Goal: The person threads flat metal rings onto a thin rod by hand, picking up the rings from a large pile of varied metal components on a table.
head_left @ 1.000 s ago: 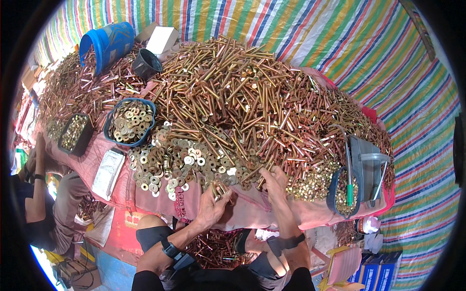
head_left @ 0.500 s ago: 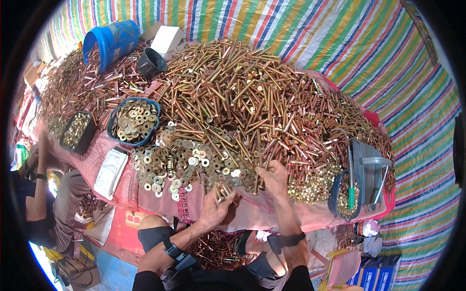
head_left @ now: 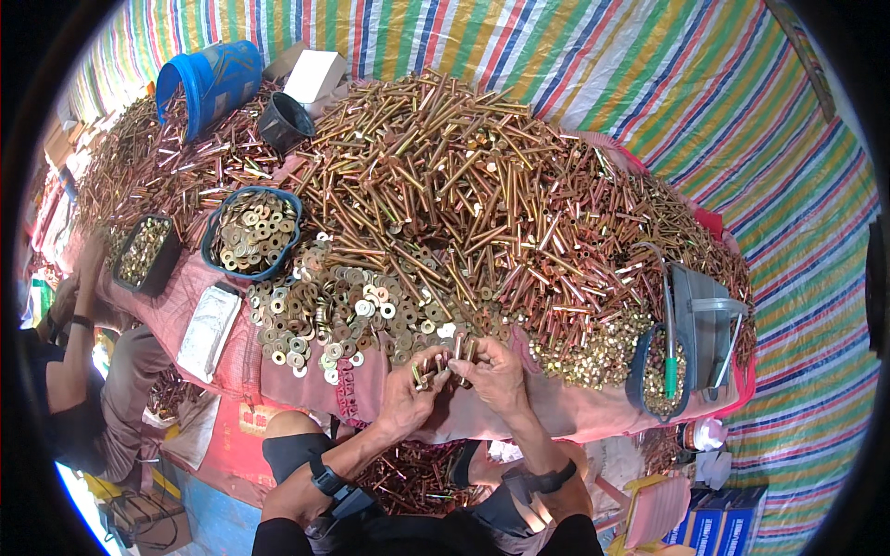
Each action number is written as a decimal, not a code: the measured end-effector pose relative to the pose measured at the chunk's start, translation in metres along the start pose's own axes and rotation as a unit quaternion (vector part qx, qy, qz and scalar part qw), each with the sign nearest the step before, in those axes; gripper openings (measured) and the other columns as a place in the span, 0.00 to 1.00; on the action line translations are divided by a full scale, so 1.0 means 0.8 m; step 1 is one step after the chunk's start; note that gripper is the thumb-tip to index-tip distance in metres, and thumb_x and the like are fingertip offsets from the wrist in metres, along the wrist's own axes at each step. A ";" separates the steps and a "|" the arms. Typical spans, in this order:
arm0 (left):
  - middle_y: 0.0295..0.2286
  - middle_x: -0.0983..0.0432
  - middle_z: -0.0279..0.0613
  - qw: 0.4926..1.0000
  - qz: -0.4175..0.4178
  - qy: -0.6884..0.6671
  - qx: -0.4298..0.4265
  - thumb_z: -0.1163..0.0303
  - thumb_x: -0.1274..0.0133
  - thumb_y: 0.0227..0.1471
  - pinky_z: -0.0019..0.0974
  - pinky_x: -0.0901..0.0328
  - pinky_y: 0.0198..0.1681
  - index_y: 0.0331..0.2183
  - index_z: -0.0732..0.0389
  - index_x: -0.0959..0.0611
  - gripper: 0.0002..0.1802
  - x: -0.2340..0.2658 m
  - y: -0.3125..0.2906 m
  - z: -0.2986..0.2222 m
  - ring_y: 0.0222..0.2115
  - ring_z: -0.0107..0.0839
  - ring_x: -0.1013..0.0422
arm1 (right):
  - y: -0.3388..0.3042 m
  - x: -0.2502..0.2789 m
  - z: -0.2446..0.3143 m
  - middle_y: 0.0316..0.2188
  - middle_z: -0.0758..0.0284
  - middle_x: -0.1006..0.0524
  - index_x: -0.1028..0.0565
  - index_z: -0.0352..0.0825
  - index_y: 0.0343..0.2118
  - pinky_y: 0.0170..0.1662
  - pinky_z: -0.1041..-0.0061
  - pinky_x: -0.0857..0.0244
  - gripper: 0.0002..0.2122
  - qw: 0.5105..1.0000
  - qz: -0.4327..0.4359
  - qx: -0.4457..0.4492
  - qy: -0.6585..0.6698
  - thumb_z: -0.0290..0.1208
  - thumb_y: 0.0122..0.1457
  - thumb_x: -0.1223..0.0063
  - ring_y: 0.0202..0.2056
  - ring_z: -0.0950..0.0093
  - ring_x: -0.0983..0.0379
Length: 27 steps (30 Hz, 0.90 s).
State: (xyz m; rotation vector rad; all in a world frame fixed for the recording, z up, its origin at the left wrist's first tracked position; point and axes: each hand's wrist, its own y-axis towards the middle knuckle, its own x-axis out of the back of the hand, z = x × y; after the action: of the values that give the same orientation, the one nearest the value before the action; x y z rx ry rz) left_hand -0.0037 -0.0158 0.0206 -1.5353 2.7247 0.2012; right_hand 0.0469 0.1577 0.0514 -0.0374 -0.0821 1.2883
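My left hand (head_left: 405, 400) is closed around a few brass-coloured bolts (head_left: 425, 374) near the front edge of the pink cloth. Right beside it, my right hand (head_left: 498, 378) pinches a bolt (head_left: 461, 348) upright, its fingertips meeting those of the left. Which pieces belong to which hand is partly hidden by the fingers. Beyond the hands rises a big heap of long golden bolts and sleeves (head_left: 436, 176). Flat washers (head_left: 348, 310) are spread to the left of the hands, and small nuts (head_left: 598, 357) lie in a pile to the right.
A blue tub of washers (head_left: 215, 243) and a dark tray of nuts (head_left: 119, 269) stand at left, near a silvery packet (head_left: 209, 329). At right sit another nut tub (head_left: 637, 375) and a grey scoop-like container (head_left: 700, 296). A blue bucket (head_left: 209, 88) lies tipped at the back. Another person's arm (head_left: 79, 343) works far left.
My right hand has come back from the heap's edge, moving left and nearer with its bolt to join the left hand. My left hand has barely shifted.
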 end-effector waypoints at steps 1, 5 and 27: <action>0.40 0.17 0.39 1.000 0.004 0.024 -0.013 0.73 0.40 0.63 0.31 0.29 0.46 0.53 0.66 0.18 0.18 0.001 0.000 -0.002 0.40 0.22 0.24 | -0.002 0.003 0.001 0.39 0.66 0.18 0.22 0.27 0.45 0.42 0.81 0.27 0.10 1.000 0.013 -0.002 -0.015 0.21 0.63 0.36 0.39 0.79 0.21; 0.42 0.17 0.38 0.999 0.001 -0.042 0.018 0.75 0.37 0.60 0.31 0.29 0.48 0.53 0.65 0.18 0.19 -0.004 0.000 -0.002 0.42 0.23 0.24 | -0.008 0.009 0.008 0.41 0.62 0.19 0.22 0.26 0.49 0.46 0.71 0.28 0.14 0.948 0.032 0.170 -0.266 0.31 0.67 0.40 0.43 0.69 0.21; 0.34 0.19 0.34 0.992 -0.044 -0.120 0.020 0.79 0.36 0.57 0.26 0.28 0.37 0.47 0.65 0.21 0.17 -0.013 0.003 0.004 0.33 0.20 0.25 | 0.003 0.021 0.024 0.44 0.60 0.20 0.18 0.26 0.43 0.47 0.71 0.28 0.09 0.959 0.107 0.121 -0.231 0.26 0.66 0.42 0.43 0.68 0.22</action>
State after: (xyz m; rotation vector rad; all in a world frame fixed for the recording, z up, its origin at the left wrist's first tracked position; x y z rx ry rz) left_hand -0.0005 -0.0055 0.0184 -1.5084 2.4563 0.3066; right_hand 0.0473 0.1743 0.0712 0.4799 -0.3273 1.4960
